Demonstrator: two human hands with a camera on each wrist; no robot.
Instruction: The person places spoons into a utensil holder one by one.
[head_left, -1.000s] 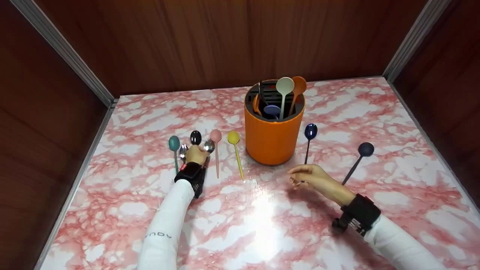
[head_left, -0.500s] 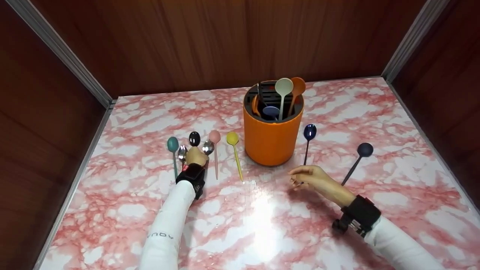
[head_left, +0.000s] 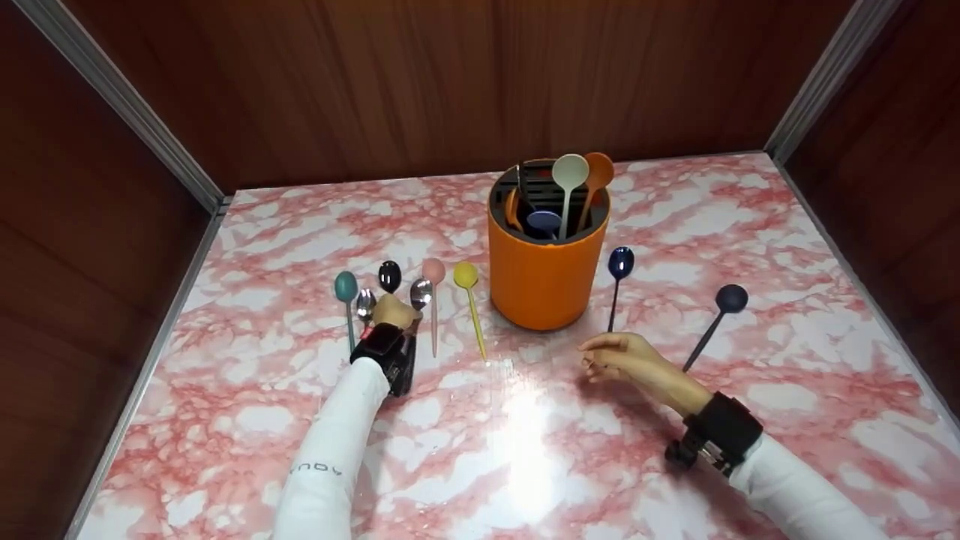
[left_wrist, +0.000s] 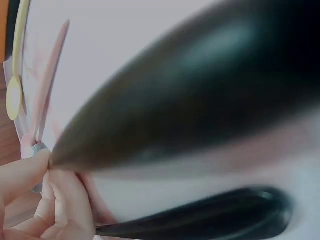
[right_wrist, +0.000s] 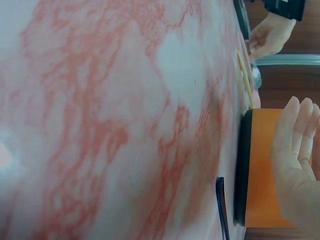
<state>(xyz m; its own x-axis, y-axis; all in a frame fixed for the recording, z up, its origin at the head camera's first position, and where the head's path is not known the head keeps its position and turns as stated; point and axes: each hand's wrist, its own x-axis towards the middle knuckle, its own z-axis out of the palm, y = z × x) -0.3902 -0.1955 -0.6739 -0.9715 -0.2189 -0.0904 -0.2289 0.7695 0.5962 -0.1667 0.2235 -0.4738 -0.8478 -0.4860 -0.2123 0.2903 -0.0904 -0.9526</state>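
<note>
My left hand point(head_left: 393, 312) pinches a metal spoon point(head_left: 421, 293) between thumb and fingers, just below its silver bowl. In the left wrist view the spoon's thick black handle point(left_wrist: 190, 85) slants up close to the camera. Around that hand lie a black spoon point(head_left: 390, 276), another silver spoon point(head_left: 365, 305), a teal spoon point(head_left: 346, 286) and a pink spoon point(head_left: 433, 271). My right hand point(head_left: 626, 358) hovers with relaxed fingers, holding nothing, by the handle end of a dark blue spoon point(head_left: 621, 262).
An orange utensil holder point(head_left: 541, 285) stands mid-table with several utensils in it, among them a pale spoon point(head_left: 570, 172) and an orange spoon point(head_left: 599, 171). A yellow spoon point(head_left: 466, 276) lies left of it, a dark grey spoon point(head_left: 731, 298) far right. Brown panels enclose the table.
The silver bowl of the pinched spoon has shifted slightly right and up, and now overlaps the pink spoon less. The right hand has stayed nearly still.
</note>
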